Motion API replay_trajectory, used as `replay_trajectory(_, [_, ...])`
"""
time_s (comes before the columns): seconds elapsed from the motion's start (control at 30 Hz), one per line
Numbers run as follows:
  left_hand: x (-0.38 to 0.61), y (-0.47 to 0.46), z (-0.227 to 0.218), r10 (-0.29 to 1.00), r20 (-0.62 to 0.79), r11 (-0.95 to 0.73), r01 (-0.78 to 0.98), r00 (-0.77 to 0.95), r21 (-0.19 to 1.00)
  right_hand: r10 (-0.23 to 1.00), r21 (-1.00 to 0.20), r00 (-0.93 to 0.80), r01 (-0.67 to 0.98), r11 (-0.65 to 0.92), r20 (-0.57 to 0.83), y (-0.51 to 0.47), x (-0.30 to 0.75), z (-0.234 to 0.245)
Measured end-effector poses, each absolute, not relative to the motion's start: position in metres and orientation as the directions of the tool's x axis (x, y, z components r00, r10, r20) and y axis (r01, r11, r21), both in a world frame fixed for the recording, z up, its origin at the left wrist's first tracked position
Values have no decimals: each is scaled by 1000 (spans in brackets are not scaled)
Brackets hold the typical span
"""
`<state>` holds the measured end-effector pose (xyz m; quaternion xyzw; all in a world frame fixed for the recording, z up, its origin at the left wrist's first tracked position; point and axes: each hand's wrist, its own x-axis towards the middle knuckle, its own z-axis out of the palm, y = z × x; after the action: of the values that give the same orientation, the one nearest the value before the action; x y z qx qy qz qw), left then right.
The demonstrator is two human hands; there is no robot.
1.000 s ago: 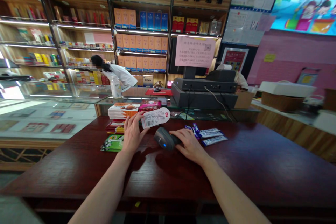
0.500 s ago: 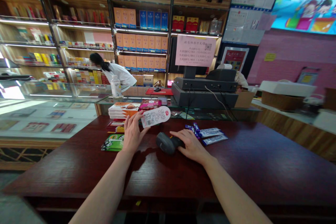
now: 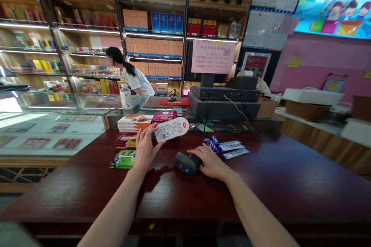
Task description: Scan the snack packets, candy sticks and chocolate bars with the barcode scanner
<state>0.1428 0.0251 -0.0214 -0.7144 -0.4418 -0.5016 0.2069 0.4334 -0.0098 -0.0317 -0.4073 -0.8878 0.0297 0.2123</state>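
Observation:
My left hand [image 3: 144, 149] pinches a white oblong packet [image 3: 171, 129] with a barcode label and a red mark, held up a little above the dark red counter [image 3: 261, 189]. My right hand [image 3: 211, 160] grips the handle of a dark handheld scanner [image 3: 185, 162] that lies low over the counter, a blue light glowing on its head. The scanner's head sits just below and to the right of the packet. Blue and white snack packets [image 3: 228, 148] lie just beyond my right hand.
A stack of flat boxes [image 3: 135, 122] and a green packet [image 3: 123, 159] lie left of my hands. A register [image 3: 224, 102] stands behind the counter. A person in white [image 3: 136, 79] stands by the glass display case [image 3: 58, 102] and stocked shelves.
The scanner has dropped lower and slid slightly right, its blue light showing again. The packet stays held in place. The person behind the case has straightened up and moved right.

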Motion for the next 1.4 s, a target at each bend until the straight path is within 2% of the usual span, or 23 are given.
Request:
replay_trajectory(0.17, [142, 26, -22, 426, 899, -529, 835, 105, 153, 734, -273, -582, 686, 674, 350, -7, 441, -38])
replay_trajectory(0.3, [143, 25, -21, 424, 899, -535, 831, 106, 154, 744, -368, -532, 650, 665, 405, -2, 448, -44])
replay_trajectory(0.47, [146, 24, -20, 427, 896, -545, 825, 121, 148, 799, -605, -306, 529, 595, 518, 6, 445, -41])
replay_trajectory(0.57, [148, 23, -19, 428, 890, -566, 814, 155, 131, 843, -754, -167, 385, 533, 511, 10, 439, -34])
replay_trajectory(0.67, [152, 22, -18, 421, 888, -587, 802, 187, 109, 870, -837, -39, 256, 484, 492, 12, 433, -25])
replay_trajectory(0.83, [157, 21, -18, 424, 871, -619, 782, 247, 79, 885, -882, 72, 154, 445, 460, 18, 423, -12])
replay_trajectory(1.03, [157, 22, -21, 424, 850, -648, 760, 312, 44, 883, -874, 80, 208, 439, 462, 25, 415, -8])
replay_trajectory(1.2, [158, 21, -22, 528, 797, -640, 755, 293, 147, 909, -905, 62, 144, 400, 412, 22, 408, -9])
replay_trajectory(1.4, [160, 22, -23, 559, 802, -682, 667, 211, 300, 919, -923, 99, 75, 376, 382, 23, 397, -11])
